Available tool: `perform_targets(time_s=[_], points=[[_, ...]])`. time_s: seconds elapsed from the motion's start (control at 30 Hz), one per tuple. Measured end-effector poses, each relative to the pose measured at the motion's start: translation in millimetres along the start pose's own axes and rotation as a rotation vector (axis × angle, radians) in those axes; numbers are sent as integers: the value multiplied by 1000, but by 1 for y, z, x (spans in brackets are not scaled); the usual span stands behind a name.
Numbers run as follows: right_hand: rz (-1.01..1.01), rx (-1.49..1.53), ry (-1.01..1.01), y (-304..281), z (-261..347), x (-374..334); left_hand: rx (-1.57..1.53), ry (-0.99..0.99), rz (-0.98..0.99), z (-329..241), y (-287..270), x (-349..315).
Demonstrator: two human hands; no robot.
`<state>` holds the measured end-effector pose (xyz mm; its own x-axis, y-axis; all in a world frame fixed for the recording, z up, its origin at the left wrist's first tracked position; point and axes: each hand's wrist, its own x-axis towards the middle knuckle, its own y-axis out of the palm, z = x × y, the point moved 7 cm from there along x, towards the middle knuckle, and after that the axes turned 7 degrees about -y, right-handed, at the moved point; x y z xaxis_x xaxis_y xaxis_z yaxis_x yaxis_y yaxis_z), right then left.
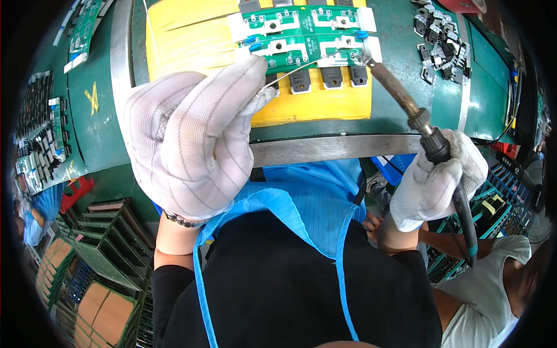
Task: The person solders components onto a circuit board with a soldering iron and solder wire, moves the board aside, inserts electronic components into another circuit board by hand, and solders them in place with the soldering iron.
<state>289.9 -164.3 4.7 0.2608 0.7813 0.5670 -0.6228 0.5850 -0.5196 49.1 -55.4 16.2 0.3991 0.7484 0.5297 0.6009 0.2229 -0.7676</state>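
Note:
My left hand (194, 139), in a white glove, pinches a thin strand of solder wire (296, 71) between thumb and forefinger. The wire reaches right to the lower edge of a green circuit board (313, 55), which has white ends and small blue parts. Wrapped in my gloved right hand (438, 185) is a soldering iron (400, 95). Its tip is by the right part of the board, close to the wire's end; whether they touch, I cannot tell. Black components with metal tabs (332, 76) stick out along the board's edge, over a yellow block (313, 110).
A heap of black components (444, 43) lies on the green bench at right. More green boards (87, 29) and rows of parts (36, 110) are at left. A metal strip (342, 148) edges the bench. Racks (110, 232) stand lower left; another person (481, 290) is at lower right.

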Motion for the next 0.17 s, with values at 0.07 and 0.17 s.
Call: perform_targets(time_s=[0.07,0.17], points=[[33,-23,30,10,4,-1,4,10,1,-1,0,0],[-139,-141,51,12,11,0,9,-6,2,-1,-1,-1]])
